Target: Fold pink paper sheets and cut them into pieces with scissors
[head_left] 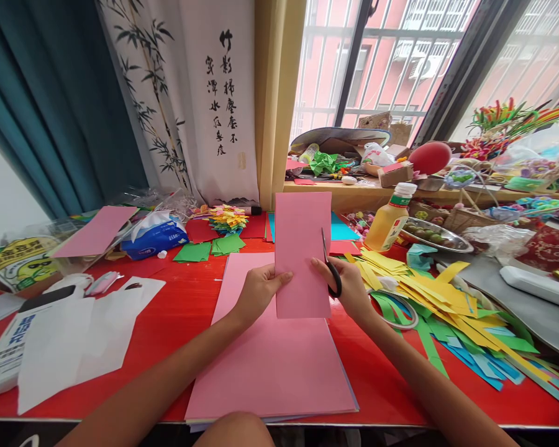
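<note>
My left hand pinches the left edge of a pink sheet of paper, thumb on the near face. The sheet is narrow, tall and held upright. At its right edge, my right hand is closed on black-handled scissors, the blades pointing up along that edge. My right thumb also rests against the paper. Whether the blades are apart I cannot make out. Beneath both hands lies a stack of larger pink paper on the red table.
Yellow paper strips, green and blue strips, and a tape roll lie to the right. Behind them stand an orange bottle and a metal dish. Left are white paper and a blue tissue pack; green squares lie behind.
</note>
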Demonstrator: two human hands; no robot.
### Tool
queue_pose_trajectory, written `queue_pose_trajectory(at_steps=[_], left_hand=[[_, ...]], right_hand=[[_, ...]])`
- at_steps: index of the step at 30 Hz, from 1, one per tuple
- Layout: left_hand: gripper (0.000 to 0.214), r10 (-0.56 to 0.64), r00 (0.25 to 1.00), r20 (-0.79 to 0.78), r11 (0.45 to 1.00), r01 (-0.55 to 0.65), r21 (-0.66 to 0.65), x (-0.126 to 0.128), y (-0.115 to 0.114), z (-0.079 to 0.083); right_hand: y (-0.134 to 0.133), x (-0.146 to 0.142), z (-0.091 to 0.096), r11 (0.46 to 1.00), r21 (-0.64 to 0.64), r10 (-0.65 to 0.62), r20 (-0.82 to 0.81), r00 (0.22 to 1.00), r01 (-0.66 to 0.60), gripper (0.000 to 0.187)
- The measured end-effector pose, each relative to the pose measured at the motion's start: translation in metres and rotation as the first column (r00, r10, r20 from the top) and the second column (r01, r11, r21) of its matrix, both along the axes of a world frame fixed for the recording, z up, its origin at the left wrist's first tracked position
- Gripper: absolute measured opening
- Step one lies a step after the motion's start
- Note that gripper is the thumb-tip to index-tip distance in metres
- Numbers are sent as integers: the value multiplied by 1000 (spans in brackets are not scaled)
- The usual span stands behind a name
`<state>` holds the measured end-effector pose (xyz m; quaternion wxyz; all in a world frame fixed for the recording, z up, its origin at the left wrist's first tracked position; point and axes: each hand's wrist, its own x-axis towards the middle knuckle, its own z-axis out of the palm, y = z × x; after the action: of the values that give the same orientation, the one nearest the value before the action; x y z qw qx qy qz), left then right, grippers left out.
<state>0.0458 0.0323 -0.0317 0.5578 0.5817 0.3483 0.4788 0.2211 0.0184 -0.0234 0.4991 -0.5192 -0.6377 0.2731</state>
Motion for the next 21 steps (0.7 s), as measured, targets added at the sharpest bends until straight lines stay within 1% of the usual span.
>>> queue_pose_trajectory(at_steps=[5,10,12,18,21], left_hand=[[32,-15,1000,-2,1000,15,-17,0,0,0],[31,-6,1000,-24,1000,6,3,-1,0,-1],[30,-6,1000,-22,1000,6,5,-1,0,-2],[30,-51,998,-23,999,51,-7,2,-2,-6],[31,-58,998,-22,998,58,-12,3,-2,-8]], right_hand=[[-1,1,0,999,-21,33,-47,998,-35,44],[0,0,1,1000,4,0,26,1000,0,44],[0,0,1,1000,10,-6,32,999,6,44],[0,1,2,999,-39,9,-71,997,-12,47],[1,3,1,999,-34,7,-62,998,-9,47]])
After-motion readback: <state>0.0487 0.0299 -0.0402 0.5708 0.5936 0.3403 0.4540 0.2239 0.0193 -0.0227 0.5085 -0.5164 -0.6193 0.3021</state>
